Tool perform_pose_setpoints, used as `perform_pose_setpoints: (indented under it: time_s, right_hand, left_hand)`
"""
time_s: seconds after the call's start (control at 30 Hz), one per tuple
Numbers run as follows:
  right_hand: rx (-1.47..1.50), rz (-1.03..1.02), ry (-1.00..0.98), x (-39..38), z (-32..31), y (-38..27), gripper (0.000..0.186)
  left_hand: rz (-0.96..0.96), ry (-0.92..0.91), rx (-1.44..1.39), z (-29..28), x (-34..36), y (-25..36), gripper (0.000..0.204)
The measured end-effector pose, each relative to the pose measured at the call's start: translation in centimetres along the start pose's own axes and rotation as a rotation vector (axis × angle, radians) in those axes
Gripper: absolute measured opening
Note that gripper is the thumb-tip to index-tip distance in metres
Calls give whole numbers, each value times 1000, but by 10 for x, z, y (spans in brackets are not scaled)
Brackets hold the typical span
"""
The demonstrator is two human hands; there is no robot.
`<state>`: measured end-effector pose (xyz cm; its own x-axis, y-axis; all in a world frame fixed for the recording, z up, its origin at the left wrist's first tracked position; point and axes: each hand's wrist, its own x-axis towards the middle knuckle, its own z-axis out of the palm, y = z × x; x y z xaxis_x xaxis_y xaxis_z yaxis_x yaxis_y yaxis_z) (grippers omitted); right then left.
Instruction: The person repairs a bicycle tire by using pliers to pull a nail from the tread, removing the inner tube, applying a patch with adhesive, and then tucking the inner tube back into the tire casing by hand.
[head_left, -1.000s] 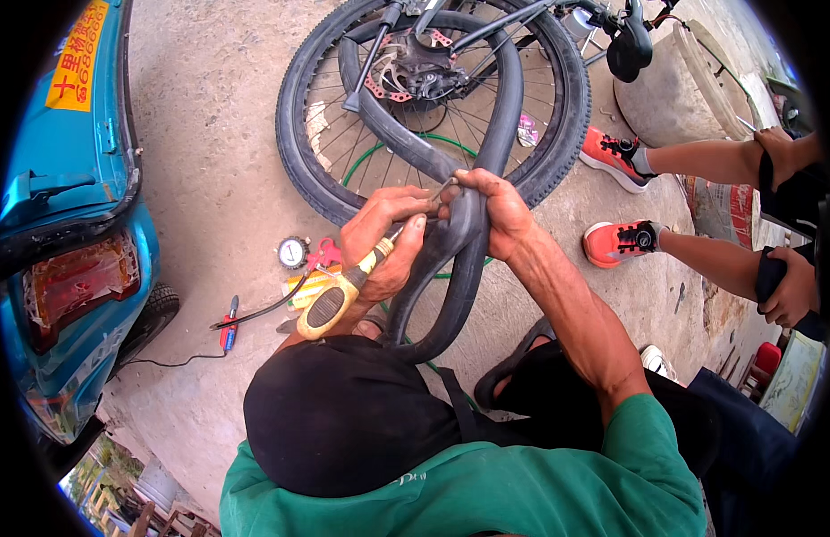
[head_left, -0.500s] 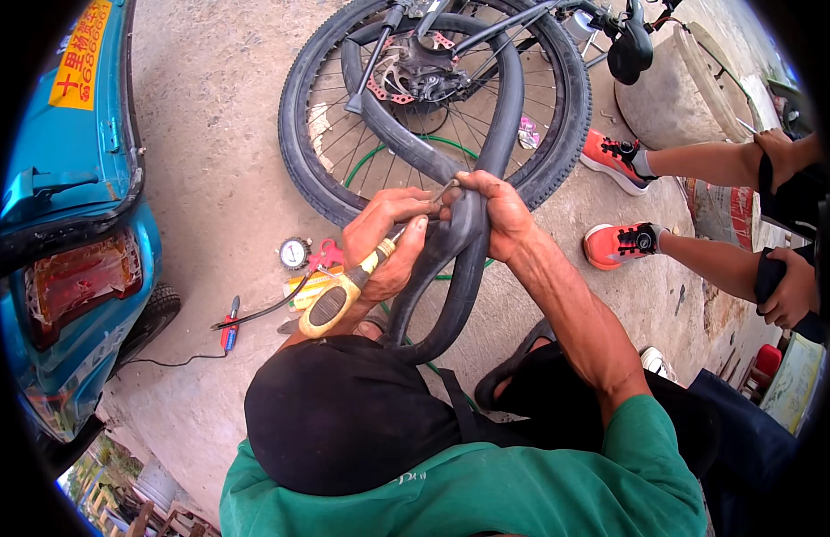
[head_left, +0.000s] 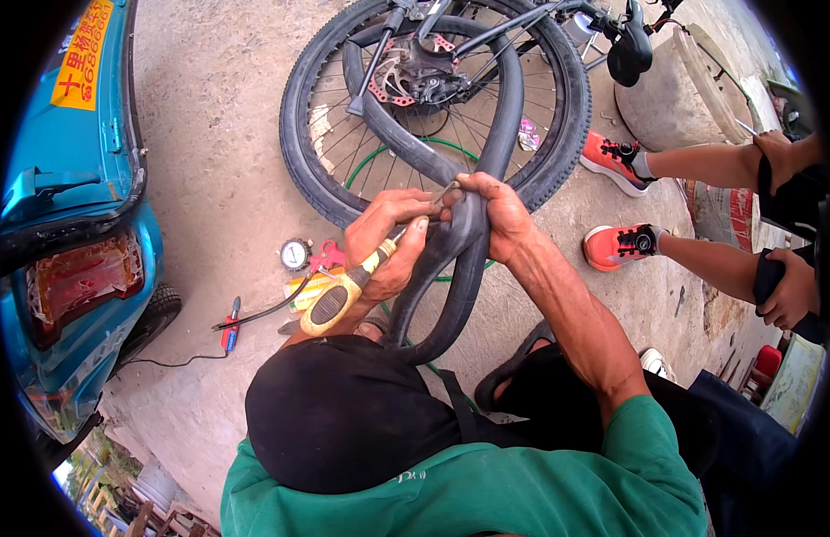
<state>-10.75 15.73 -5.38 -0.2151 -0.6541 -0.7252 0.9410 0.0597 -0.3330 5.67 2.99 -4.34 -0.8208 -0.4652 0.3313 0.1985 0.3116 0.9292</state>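
Note:
My left hand (head_left: 386, 240) is closed round a screwdriver (head_left: 336, 302) with a yellow and dark handle. Its thin shaft runs up between the fingers toward a black inner tube (head_left: 466, 277); the exact tip is hard to make out. My right hand (head_left: 506, 217) grips the same tube where it folds over, its thumb near the left fingertips. The tube loops from my knees up over a bicycle wheel (head_left: 571, 125) with a knobbly tyre, which lies in front of me. Part of my left forearm is hidden behind a black cap.
A pressure gauge (head_left: 296, 254) with a red grip and hose lies on the ground at left, by a red-blue tool (head_left: 230, 336). A teal vehicle (head_left: 84, 179) stands far left. At right, another person's orange shoes (head_left: 613, 248) are close by. A green hose (head_left: 370, 161) passes under the wheel.

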Motion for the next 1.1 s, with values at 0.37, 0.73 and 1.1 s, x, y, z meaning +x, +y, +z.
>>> perform_pose_setpoints:
  time_s: [0.37, 0.73, 1.1]
  right_hand:
    - [-12, 8, 4, 0, 0, 0, 20]
    - [-8, 2, -18, 2, -1, 1, 18]
    - [9, -10, -2, 2, 0, 2, 17]
  left_hand:
    - [39, 8, 19, 0, 1, 1, 17]
    - [23, 11, 17, 0, 0, -1, 17]
    - [2, 8, 15, -1, -1, -1, 17]
